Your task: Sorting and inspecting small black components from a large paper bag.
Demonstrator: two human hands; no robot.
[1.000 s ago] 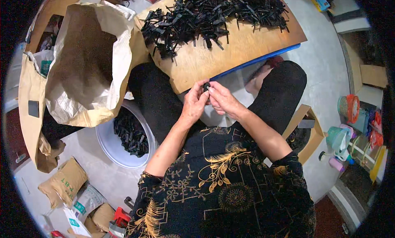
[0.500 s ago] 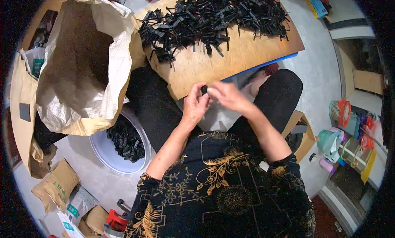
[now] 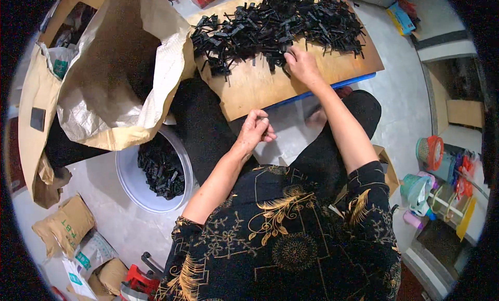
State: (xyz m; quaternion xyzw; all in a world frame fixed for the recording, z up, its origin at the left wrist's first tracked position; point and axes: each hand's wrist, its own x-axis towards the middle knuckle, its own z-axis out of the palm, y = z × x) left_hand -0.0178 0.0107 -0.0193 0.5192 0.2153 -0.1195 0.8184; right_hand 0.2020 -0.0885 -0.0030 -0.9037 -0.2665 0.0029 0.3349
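Black plastic pieces [image 3: 275, 25] lie heaped across the far half of a bare wooden board [image 3: 260, 90] resting over the lap of a seated person. The right hand [image 3: 301, 64] reaches to the near edge of that heap, fingers curled down onto the pieces; whether it grips one cannot be told. The left hand [image 3: 254, 130] hangs just below the board's near edge, fingers bunched together, perhaps around something small. A white bucket [image 3: 130, 184] at the person's left holds a shallow layer of the same black pieces beside a large open sack [image 3: 104, 82]. Judging by the heap, most of the work appears left.
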